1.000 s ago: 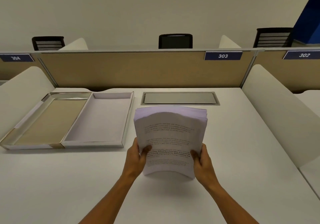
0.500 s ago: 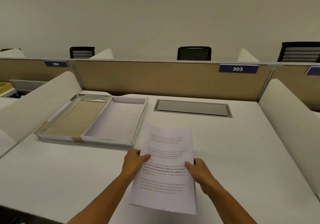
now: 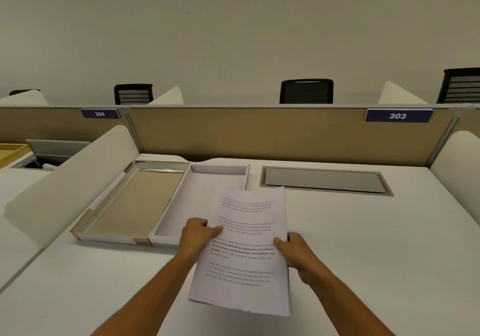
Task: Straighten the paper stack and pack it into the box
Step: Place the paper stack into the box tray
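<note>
I hold a white paper stack (image 3: 246, 268) with printed text flat above the desk, its edges squared. My left hand (image 3: 198, 234) grips its left edge and my right hand (image 3: 296, 254) grips its right edge, thumbs on top. The stack's far left corner overlaps the open box. The box has a white tray half (image 3: 197, 195) on the right and a lid half with a tan inside (image 3: 135, 203) on the left, both lying open and holding nothing.
A white desk (image 3: 376, 244) carries a grey cable hatch (image 3: 324, 179) at the back right. A tan partition (image 3: 259, 133) with tags 304 and 303 closes the back. Curved white dividers (image 3: 65, 185) stand on both sides. Black chairs show beyond.
The stack went from standing upright and bowed on the desk to lying flat in both hands, and it has shifted left toward the open box. My view has turned left.
</note>
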